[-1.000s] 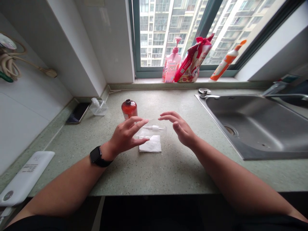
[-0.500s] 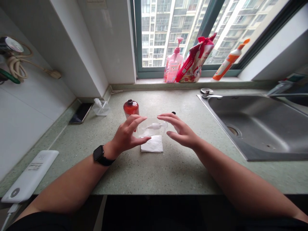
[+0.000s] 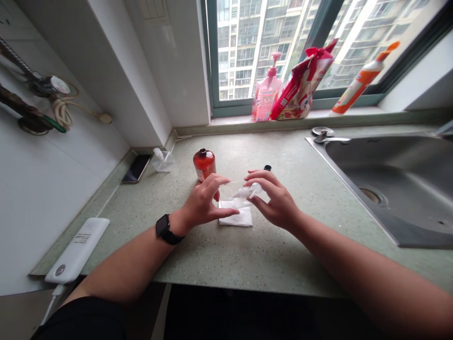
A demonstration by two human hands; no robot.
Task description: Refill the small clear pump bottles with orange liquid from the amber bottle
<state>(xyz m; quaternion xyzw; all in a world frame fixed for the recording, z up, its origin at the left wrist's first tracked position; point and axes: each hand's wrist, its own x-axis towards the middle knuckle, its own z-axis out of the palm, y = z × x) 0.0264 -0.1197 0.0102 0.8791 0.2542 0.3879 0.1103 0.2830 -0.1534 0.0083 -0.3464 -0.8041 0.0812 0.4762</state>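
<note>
Red bottle (image 3: 204,163) behind left hand (image 3: 202,204), steel sink (image 3: 392,172)

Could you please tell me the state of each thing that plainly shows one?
Amber bottle: upright, mouth uncapped.
White pump: at the fingers of the right hand; grip unclear.
Tissue: folded, lying flat.
Left hand: thumb and fingers apart.
Phone: screen dark.
Watch: on left wrist, screen dark.
Power bank: cable plugged in.
Pink bottle: upright, pump top fitted.
Red bag: standing, top gathered.
Orange bottle: orange top on.

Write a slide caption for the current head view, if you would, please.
Right hand at a white pump top, left hand open near a folded tissue, an uncapped amber bottle beyond.
</note>
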